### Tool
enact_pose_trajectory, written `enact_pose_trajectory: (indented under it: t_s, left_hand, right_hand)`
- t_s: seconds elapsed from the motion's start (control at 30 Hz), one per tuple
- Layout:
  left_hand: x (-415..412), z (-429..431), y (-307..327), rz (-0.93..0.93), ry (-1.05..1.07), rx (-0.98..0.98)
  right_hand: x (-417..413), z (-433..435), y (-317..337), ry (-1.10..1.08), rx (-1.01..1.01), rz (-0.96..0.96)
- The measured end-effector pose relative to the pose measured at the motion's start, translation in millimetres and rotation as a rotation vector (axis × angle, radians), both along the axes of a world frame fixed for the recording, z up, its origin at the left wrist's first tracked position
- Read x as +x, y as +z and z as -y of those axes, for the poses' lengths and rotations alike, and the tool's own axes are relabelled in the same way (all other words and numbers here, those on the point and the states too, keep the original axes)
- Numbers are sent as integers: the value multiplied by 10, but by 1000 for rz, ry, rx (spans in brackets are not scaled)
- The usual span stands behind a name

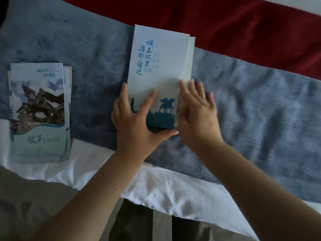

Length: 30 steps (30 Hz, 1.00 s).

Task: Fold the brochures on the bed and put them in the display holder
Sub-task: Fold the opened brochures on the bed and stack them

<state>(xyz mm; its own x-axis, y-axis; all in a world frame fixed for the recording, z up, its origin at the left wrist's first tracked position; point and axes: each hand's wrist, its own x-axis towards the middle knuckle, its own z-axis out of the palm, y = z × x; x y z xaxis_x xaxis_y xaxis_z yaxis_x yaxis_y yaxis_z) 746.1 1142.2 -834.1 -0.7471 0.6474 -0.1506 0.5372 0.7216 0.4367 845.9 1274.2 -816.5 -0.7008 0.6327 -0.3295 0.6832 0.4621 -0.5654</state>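
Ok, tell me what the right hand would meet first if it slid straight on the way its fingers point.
The right hand touches the right edge of the brochure; straight on lies only grey blanket, then the red cover, though depth is unclear.

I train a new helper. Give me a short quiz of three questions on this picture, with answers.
1. True or false: the left hand and the right hand both touch the brochure.
2. On which side of the hands lies the stack? A left, B right, C between them.
3. Fill in: the brochure lies on a grey-blue ____.
Key: 1 true; 2 A; 3 blanket.
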Motion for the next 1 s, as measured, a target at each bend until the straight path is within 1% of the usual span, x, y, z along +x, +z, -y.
enact_pose_trajectory:
  t_s: [0.1,0.23,0.3,0.43,0.47,0.6,0.7,0.8,0.9,1.0]
  left_hand:
    - [10,-43,22,17,43,-28]
    - [6,-76,87,59,64,-25]
    - [-16,-90,141,72,74,-24]
    - [-100,-143,237,59,114,-51]
    - [-144,-120,264,52,131,-60]
    - [-457,202,415,72,208,-75]
    - [-723,626,555,15,207,-110]
    - [-962,1063,643,-45,222,-135]
    - [-1160,1431,674,-7,244,-159]
    - [-1268,1720,635,29,238,-179]
  right_hand:
    - [-190,184,-17,-35,-62,-14]
    - [-207,244,1,-68,-50,18]
    - [-222,295,30,-82,-82,18]
    - [-365,459,125,-297,-276,-122]
    - [-428,518,158,-314,-300,-155]
    - [-729,809,232,-222,-326,-195]
    - [-1032,1116,304,-99,-333,-170]
    - [-1290,1474,361,-3,-400,-184]
    - [-1439,1809,369,75,-426,-161]
    - [-1523,2066,343,107,-439,-111]
